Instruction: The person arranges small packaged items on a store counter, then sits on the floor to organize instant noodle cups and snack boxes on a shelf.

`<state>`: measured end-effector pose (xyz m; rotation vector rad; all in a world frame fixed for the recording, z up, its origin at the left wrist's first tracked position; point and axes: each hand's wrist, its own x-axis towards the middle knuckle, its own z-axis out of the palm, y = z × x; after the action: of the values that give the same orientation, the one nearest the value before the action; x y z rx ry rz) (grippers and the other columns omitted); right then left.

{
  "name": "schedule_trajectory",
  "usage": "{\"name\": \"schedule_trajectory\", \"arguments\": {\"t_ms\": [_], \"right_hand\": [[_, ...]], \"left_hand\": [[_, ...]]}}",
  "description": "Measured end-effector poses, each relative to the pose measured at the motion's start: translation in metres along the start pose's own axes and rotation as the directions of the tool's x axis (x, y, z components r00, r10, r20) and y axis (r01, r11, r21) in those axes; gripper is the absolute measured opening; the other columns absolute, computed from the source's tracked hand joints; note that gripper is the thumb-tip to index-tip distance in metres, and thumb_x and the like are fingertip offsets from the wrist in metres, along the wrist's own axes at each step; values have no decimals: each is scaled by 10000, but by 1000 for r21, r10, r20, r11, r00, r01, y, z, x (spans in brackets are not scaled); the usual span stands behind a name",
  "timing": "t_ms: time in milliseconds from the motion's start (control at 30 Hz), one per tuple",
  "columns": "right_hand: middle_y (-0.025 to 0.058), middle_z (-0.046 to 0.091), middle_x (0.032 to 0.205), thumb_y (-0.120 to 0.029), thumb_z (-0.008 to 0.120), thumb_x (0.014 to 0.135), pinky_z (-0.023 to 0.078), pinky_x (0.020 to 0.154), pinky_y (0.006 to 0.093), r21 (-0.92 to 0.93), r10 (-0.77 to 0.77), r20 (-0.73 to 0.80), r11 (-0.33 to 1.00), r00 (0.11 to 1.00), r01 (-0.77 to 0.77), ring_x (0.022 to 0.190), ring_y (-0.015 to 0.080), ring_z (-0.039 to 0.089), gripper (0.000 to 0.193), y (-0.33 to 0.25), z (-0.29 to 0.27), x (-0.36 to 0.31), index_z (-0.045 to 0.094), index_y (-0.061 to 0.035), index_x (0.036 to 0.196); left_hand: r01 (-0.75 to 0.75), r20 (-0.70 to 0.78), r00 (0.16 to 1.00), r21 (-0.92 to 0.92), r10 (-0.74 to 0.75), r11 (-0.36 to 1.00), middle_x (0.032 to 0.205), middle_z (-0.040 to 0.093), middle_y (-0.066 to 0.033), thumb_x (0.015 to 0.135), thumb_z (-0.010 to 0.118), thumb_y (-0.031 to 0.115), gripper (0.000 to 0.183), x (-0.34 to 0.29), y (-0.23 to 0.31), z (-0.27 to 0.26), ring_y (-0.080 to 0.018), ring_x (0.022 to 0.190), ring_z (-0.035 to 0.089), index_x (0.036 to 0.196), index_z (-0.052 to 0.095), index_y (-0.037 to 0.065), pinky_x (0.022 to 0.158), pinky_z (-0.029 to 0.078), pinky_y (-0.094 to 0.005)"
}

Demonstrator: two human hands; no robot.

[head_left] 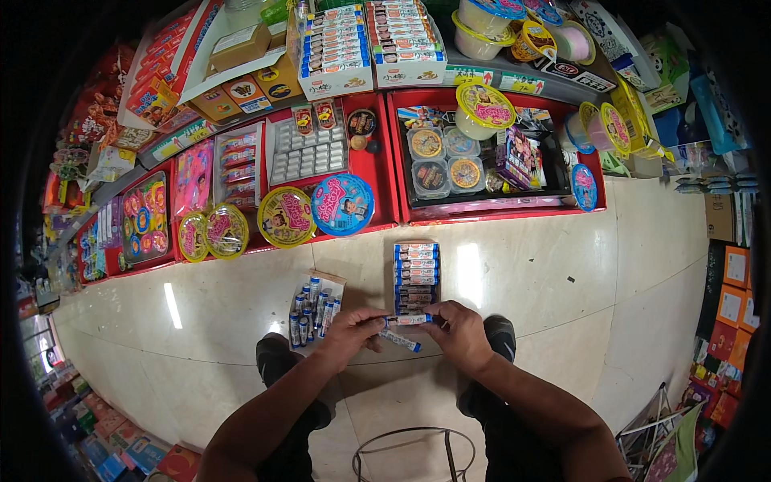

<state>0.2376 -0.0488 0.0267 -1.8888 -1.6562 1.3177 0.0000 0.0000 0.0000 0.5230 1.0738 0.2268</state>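
Observation:
My left hand (356, 331) and my right hand (456, 328) meet low over the floor, fingers closed. Between them lies a small white wrapped roll with blue ends (411, 320), pinched at its ends. A second such roll (401, 341) slants below it, its near end by my left fingers, which seem to grip it. Just beyond my hands a narrow open box (416, 243) holds rolls stacked neatly in a column. To the left, beside my left hand, another open box (332, 282) has several loose rolls standing or leaning at angles.
A red display shelf (393, 165) with sweets, round tubs and two larger boxes of rolls (335, 80) curves across the far side. My shoes (499, 337) flank my hands. A round metal stool frame (414, 430) stands below. Stacked goods (732, 297) line the right.

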Motion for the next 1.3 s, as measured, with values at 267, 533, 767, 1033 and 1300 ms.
{"name": "schedule_trajectory", "arguments": {"t_ms": [267,533,767,1033,1300], "right_hand": [[129,643,953,-166,734,801,549,688,385,-331,-323,-112,904,940,271,836,291,647,314,3,-8,2,609,-45,1062],[90,630,899,-148,760,725,546,663,357,-418,-450,-107,829,887,370,803,255,637,268,16,3,14,632,-66,946],[43,588,835,-161,745,722,531,626,333,-547,-426,-217,798,878,252,820,233,589,156,32,9,39,652,-104,833],[50,591,890,-189,671,770,539,641,333,-626,-437,-118,730,892,275,888,224,579,135,37,14,44,644,-89,857],[29,598,905,-200,639,805,546,648,313,-669,-453,-57,679,890,302,914,206,583,194,37,14,46,665,-127,983]], "left_hand": [[-26,-3,1000,80,26,996,864,617,-47,966,550,103,255,16,-1,10,-97,673,599,1170,607,-40,639,574,-279],[-22,-14,1000,85,23,996,850,610,-42,949,567,82,246,32,-13,9,-86,652,589,1169,614,-18,588,581,-280],[-148,-83,983,147,161,978,869,596,-52,927,578,55,270,40,-24,12,-89,648,579,1192,561,1,556,572,-284],[-157,-88,981,182,175,971,893,593,-69,911,588,34,465,41,-31,8,-107,669,590,1351,436,27,560,569,-282],[-65,-24,997,165,70,984,886,582,-60,910,609,52,614,36,-20,18,-117,672,599,1460,339,83,582,565,-282]]}}
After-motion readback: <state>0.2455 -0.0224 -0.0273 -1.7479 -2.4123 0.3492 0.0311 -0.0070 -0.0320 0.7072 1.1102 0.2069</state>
